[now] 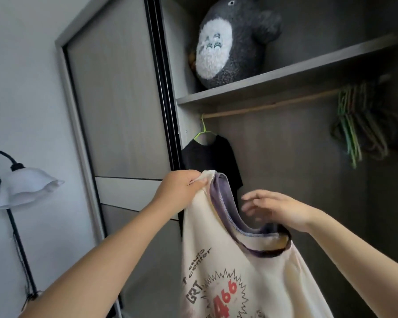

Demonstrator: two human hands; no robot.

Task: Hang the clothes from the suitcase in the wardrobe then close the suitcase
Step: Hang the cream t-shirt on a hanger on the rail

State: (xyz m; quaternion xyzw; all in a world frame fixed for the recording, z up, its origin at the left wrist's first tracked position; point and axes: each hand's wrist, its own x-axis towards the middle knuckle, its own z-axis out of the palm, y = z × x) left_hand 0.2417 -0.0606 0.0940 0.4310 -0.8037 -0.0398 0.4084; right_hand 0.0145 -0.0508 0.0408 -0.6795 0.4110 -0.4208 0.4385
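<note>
The left hand (182,187) is pinching the cream T-shirt (239,271) at 1 shoulder, fingers clamped on the cloth, holding it up before the open wardrobe (285,74). The right hand (278,208) is hovering by the purple collar (225,214), fingers spread and gripping nothing. The shirt looks light, soft and floppy; it is probably best held at both shoulders while a hanger (354,129) is being fed in.
</note>
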